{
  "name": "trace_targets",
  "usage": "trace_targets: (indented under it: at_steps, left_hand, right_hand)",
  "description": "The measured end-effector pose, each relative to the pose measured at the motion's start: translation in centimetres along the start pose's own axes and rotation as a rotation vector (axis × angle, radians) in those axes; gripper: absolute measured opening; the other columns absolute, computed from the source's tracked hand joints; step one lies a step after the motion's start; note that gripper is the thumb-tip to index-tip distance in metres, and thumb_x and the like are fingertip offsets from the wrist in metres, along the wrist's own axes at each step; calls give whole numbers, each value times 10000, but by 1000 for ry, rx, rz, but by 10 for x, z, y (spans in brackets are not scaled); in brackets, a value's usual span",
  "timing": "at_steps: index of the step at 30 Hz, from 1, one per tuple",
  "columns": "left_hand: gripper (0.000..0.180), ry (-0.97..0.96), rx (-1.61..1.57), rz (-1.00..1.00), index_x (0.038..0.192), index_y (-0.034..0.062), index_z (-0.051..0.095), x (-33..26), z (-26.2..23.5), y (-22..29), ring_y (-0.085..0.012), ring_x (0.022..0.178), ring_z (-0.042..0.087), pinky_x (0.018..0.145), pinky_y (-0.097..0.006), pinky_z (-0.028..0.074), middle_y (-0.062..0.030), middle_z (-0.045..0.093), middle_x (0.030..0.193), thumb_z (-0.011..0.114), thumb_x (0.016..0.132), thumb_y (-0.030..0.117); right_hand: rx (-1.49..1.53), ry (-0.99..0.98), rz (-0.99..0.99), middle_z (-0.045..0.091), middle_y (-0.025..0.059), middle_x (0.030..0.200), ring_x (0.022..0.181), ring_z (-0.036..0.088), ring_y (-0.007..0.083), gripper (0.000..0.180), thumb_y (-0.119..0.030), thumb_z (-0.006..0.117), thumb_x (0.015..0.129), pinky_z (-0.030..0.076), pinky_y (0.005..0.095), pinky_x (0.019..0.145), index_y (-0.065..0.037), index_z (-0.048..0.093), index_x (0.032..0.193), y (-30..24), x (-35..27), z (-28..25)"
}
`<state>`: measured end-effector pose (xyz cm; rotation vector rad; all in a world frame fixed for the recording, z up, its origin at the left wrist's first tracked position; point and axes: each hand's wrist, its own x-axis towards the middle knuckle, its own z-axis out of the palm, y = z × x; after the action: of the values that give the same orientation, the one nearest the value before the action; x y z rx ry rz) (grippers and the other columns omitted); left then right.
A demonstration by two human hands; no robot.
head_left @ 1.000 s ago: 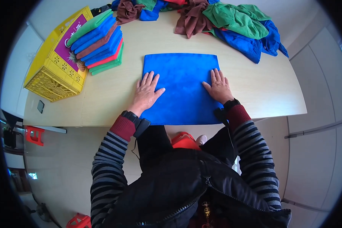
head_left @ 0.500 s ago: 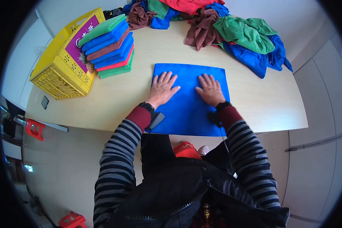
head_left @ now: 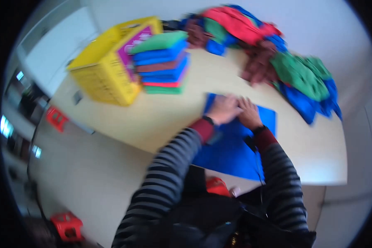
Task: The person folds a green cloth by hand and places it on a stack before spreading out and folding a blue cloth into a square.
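A blue cloth (head_left: 231, 153) lies flat at the table's near edge. My left hand (head_left: 225, 109) rests on its far part, back up and blurred by motion, its fingers seemingly laid flat. Close beside it, almost touching, my right hand (head_left: 249, 114) lies on the same cloth with fingers stretched forward. Neither hand shows anything gripped. Dark bands circle both wrists, and a thin cord hangs by the right one.
Left of the cloth stands a stack of folded cloths (head_left: 163, 66) in green, blue, brown and red. A yellow crate (head_left: 107, 76) is beside it. Crumpled cloths (head_left: 299, 74) heap along the far and right side of the table (head_left: 314, 153). Red stools (head_left: 68, 226) stand on the floor.
My hands have come together near the cloth's far edge, from being spread apart on either side. The view has turned, so everything sits tilted, shifted and blurred.
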<state>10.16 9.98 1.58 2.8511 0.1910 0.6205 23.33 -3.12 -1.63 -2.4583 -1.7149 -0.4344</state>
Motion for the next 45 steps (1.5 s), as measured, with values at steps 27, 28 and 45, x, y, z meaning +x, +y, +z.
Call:
trace_targets:
  at_steps: [27,28,45]
  left_hand:
    - [766,-4,61,-483,1525,49,395,-42,5,-63,-323,1526,246,1221,-579,164,-164,320,1618,438,997,602]
    - [765,-3,62,-492,1527,50,392,-45,4,-65,-324,1527,244,1222,-579,160,-164,315,1621,437,998,600]
    - [803,-69,65,-569,1575,51,320,-75,-14,-73,-329,1544,209,1228,-591,106,-181,276,1649,460,987,579]
  right_hand:
    - [-2,-199,363,319,149,1638,1530,251,339,732,-536,426,1037,174,487,1244,-63,306,1582,64,-31,14]
    - [2,-191,381,317,151,1638,1530,249,340,735,-541,424,1037,179,490,1243,-63,305,1582,66,-33,15]
    - [85,-235,528,275,182,1648,1520,251,392,754,-520,462,1031,246,529,1212,-50,275,1590,100,-75,5]
